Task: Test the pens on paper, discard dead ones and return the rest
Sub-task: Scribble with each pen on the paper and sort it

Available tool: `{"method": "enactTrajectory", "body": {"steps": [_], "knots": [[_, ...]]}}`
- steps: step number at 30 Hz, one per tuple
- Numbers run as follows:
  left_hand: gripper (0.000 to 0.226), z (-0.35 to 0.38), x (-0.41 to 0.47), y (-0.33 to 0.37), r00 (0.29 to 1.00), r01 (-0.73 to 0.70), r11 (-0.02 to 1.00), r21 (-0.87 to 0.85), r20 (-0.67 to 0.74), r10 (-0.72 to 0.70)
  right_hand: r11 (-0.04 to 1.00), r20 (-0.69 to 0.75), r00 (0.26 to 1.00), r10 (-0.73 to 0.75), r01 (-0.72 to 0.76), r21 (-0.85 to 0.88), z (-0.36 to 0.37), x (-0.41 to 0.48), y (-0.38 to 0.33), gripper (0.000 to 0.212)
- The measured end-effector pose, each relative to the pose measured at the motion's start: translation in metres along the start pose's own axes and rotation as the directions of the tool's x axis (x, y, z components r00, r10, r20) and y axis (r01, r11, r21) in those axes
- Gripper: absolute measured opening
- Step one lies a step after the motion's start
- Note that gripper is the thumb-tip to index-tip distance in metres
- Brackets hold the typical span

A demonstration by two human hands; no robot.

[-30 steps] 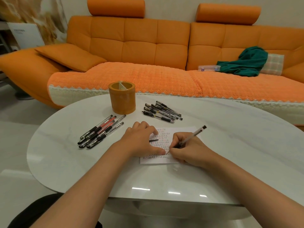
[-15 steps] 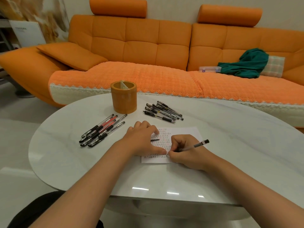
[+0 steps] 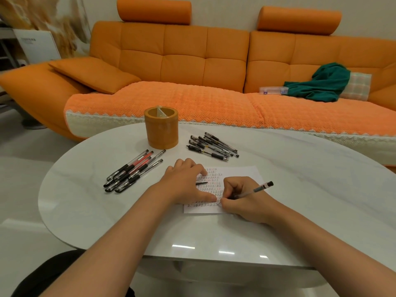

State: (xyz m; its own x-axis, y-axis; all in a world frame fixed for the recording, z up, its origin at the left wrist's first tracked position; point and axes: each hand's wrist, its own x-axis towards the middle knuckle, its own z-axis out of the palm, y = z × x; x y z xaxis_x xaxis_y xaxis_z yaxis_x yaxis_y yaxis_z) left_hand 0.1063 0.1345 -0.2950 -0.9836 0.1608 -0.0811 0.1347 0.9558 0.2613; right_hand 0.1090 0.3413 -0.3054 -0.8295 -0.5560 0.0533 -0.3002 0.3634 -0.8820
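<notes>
My right hand [image 3: 244,200] grips a clear black-ended pen [image 3: 258,189] with its tip down on the white paper [image 3: 240,171], near the sheet's lower edge. Rows of small test marks cover the paper. My left hand [image 3: 186,182] presses flat on the sheet's left part, and a dark pen cap [image 3: 201,183] lies on the sheet beside its fingers. Left of the paper lies a group of several black and red pens [image 3: 132,171]. Behind the paper lies a second pile of several black pens [image 3: 213,146]. An orange pen holder [image 3: 161,127] with an inner divider stands upright at the back.
Everything rests on a white oval marble table [image 3: 300,189]. An orange sofa [image 3: 182,61] runs behind it, carrying a green cloth [image 3: 321,84], a clear plastic box [image 3: 273,90] and a checked cushion [image 3: 356,85].
The pen in my right hand has tilted lower, its back end swinging down to the right. My left hand has stayed on the paper.
</notes>
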Motion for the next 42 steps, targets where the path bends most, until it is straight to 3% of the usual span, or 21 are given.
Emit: {"method": "enactTrajectory", "body": {"steps": [23,33,37,40,42], "knots": [[0.085,0.000,-0.001,0.001,1.000,0.006,1.000,0.006,0.005,-0.006,1.000,0.039,0.999,-0.001,0.000,0.021,0.001,-0.001,-0.003,0.021],[0.084,-0.003,-0.003,0.002,1.000,0.014,1.000,-0.005,0.022,-0.014,0.920,-0.157,0.971,0.179,-0.108,0.378,-0.009,0.002,-0.004,0.029],[0.067,-0.008,-0.004,-0.002,1.000,-0.004,0.998,-0.056,0.012,0.005,0.923,-0.184,0.972,0.146,-0.067,0.378,-0.015,0.003,-0.005,0.015],[0.055,-0.014,-0.005,-0.006,0.999,-0.036,0.988,-0.151,-0.036,0.031,0.961,-0.196,0.972,0.128,-0.073,0.265,-0.022,0.006,-0.005,0.022],[0.049,-0.018,-0.006,-0.007,0.997,-0.047,0.993,-0.106,-0.058,0.041,0.957,-0.163,0.980,0.110,-0.060,0.285,-0.026,0.008,-0.005,0.030]]}}
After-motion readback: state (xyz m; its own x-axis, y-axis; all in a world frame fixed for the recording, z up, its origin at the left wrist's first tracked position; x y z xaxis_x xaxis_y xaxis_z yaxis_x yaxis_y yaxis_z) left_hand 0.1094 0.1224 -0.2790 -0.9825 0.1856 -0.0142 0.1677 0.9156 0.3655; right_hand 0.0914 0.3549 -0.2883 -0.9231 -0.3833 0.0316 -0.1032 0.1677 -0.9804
